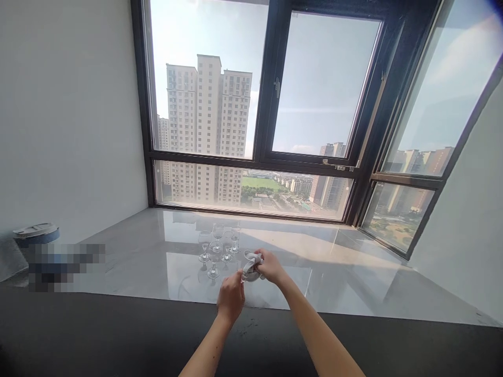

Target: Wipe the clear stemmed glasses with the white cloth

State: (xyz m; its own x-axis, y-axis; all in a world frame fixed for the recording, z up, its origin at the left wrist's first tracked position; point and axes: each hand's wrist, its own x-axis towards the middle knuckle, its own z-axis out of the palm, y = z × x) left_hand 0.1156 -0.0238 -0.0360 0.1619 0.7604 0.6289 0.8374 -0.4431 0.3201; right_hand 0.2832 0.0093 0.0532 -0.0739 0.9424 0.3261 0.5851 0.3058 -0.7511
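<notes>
My left hand (231, 297) pinches the stem or foot of a small clear glass (248, 265) over the glossy grey sill (334, 272). My right hand (270, 266) presses a white cloth (252, 263) into the bowl of that glass. Just behind and to the left, several small stemmed glasses (218, 248) stand upright in a cluster on the sill. The cloth hides most of the held glass.
A large dark-framed window (271, 131) rises behind the sill, with tall buildings outside. White walls close both sides. A dark ledge (118, 335) runs along the near edge. A round grey-blue container (35, 234) sits at the far left.
</notes>
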